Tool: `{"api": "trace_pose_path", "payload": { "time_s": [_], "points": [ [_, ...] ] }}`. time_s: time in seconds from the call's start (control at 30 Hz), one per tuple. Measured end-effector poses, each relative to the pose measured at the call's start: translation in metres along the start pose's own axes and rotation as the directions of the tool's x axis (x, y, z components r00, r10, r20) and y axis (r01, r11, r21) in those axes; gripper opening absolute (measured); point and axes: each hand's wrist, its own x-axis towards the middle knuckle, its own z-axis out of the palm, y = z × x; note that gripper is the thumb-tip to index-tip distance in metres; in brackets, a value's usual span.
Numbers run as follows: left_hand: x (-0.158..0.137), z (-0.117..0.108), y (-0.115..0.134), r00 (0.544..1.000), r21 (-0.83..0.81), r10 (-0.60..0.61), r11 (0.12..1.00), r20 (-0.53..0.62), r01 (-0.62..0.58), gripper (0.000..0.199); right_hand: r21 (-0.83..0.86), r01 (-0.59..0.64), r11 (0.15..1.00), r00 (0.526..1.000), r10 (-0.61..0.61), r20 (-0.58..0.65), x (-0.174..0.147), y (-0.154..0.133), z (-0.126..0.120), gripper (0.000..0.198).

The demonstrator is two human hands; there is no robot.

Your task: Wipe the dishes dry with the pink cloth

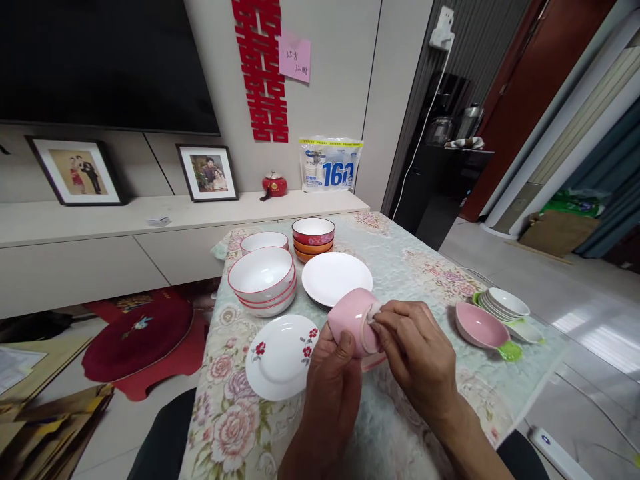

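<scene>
My left hand point(336, 373) is closed round a pink bowl point(350, 320), tilted on its side with its base turned to the right. The fingers of my right hand point(417, 340) are pinched together at the bowl's foot ring. A small white piece, seemingly tissue, shows between them point(373, 312); most of it is hidden. Under the hands, part of another pink rim point(374, 362) shows. Left of them lies a white plate with red flowers point(281, 360). Behind the bowl is a stack of white plates point(337, 277).
Red-rimmed white bowls point(263, 273) stand stacked at left, with red and orange bowls point(313, 233) behind. At right are a pink leaf-handled dish point(480, 325) and stacked small white dishes point(509, 301). A floral tablecloth point(235, 430) covers the table. A red stool point(140, 340) stands left.
</scene>
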Motion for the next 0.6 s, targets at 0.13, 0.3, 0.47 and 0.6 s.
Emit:
{"api": "trace_pose_path", "payload": {
  "time_s": [0.13,0.3,0.47,0.6],
  "points": [
    [0.003,-0.003,0.002,0.997,0.007,0.016,1.0,-0.072,-0.016,0.035,-0.014,-0.128,0.992,0.984,0.129,0.121,-0.003,-0.007,-0.002,0.012],
    [-0.001,0.001,0.001,0.999,0.04,-0.012,0.999,-0.048,0.014,0.024,0.22,-0.135,0.966,0.987,0.112,0.113,0.0,-0.024,-0.005,0.015],
    [-0.006,0.005,-0.006,0.999,0.148,0.023,0.989,0.037,-0.029,0.02,0.115,0.019,0.993,0.999,-0.022,0.025,0.004,-0.023,-0.007,0.023],
    [-0.006,-0.001,-0.012,0.993,0.194,0.066,0.977,0.098,-0.084,0.027,0.093,-0.134,0.987,0.987,0.141,-0.074,0.004,0.003,-0.007,0.014]
  ]
}}
